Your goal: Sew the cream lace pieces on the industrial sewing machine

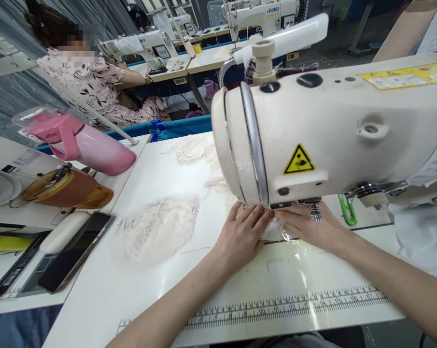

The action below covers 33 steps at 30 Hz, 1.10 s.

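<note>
Feeding white lace piece (272, 229) under the sewing machine head (312, 130) — left hand (242, 232) and right hand (310, 227) flat, fingers spread, pressing fabric just below the needle area. Stitching step, seemingly; next calls for steady guiding — fingertips clear of that head.

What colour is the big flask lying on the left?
Pink flask, clearest in the head view.

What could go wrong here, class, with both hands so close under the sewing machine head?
1. The left hand and right hand press the white lace fabric piece right beneath the cream sewing machine head; fingertips could be caught.
2. The pink plastic jug lies tilted at the side table's edge; it might roll.
</note>
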Motion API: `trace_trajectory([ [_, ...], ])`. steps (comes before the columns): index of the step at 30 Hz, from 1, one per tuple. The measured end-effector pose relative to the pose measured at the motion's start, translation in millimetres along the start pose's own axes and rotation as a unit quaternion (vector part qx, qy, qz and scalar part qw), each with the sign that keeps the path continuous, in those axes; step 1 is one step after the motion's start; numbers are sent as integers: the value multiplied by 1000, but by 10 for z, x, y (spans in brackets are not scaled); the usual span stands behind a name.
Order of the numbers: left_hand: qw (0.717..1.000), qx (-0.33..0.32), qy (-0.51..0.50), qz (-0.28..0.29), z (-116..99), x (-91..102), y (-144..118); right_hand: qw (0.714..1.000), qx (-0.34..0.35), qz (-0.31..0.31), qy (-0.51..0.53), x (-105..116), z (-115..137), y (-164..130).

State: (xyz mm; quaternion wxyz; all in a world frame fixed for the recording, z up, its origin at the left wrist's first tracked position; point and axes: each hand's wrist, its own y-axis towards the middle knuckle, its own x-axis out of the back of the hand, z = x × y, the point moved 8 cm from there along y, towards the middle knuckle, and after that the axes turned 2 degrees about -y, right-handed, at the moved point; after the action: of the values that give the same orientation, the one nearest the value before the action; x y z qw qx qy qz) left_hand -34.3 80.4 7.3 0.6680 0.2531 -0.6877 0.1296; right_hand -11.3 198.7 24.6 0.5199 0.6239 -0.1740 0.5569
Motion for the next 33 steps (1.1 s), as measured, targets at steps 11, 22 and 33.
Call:
trace_trajectory([
  [11,992,-109,39,-52,-80,56,-72,987,68,-20,-144,-56,134,32],
  [22,994,-106,7,-40,68,154,-59,991,102,-7,-90,-167,294,47],
  [33,998,-52,-12,-32,72,120,-53,992,95,-11,-84,-209,260,-2],
])
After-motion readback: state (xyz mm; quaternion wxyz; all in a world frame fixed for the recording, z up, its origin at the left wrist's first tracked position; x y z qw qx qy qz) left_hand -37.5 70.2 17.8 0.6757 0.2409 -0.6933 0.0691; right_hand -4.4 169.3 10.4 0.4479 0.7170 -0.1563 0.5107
